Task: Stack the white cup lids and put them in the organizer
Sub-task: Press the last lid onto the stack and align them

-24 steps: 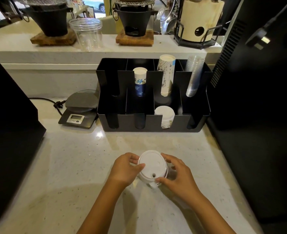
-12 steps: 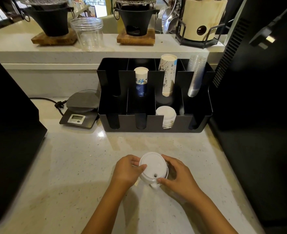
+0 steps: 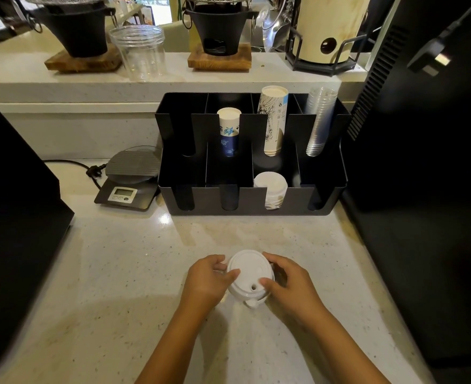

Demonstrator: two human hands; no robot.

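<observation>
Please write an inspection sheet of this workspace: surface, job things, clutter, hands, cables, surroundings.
Surface: pale speckled counter, bare around the hands.
Job's things: stack of white lids held on the counter; black organizer behind, with more white lids in a front compartment, paper cups and clear cups in the back row.
Clutter: digital scale left of the organizer.
Hands: left hand and right hand grip the stack from both sides.
Cables: black cord with plug beside the scale.
Surroundings: raised shelf with clear jar; dark appliances on both sides.

Two hands (image 3: 206,281), one organizer (image 3: 331,195)
</observation>
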